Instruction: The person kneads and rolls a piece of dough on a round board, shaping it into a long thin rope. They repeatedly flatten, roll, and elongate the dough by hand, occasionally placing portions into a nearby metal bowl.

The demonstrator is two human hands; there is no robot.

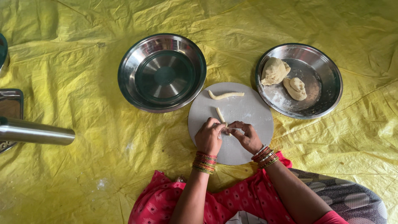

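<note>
At the far left, at nine o'clock, a steel cylinder (pixel 36 131) lies on its side across a flat steel tray (pixel 10 105) that is cut off by the frame edge. All of it sits on a crumpled yellow sheet (pixel 83 174) that covers the ground.

Toward eleven o'clock of the round board stands an empty steel bowl (pixel 162 72), its rim just overlapping the board's edge.

In the middle lies the round grey board (pixel 248 114). At its twelve o'clock rests a thin dough strip (pixel 226 95), slightly curved and apart from the hands.

At the board's six o'clock the left hand (pixel 208 137) and the right hand (pixel 248 137) meet, each wrist stacked with red and gold bangles (pixel 205 162). Both grips are narrow, fingertips pinched on a second dough rope (pixel 220 115), whose free end points toward twelve o'clock on the board while the near end disappears between the fingers.

At two o'clock of the board stands a steel plate (pixel 327 89), dusted with flour, holding a large dough lump (pixel 274 71) and, just beside it at four o'clock, a smaller dough piece (pixel 295 88).

Below, at six o'clock, is the person's pink patterned garment (pixel 166 201).
</note>
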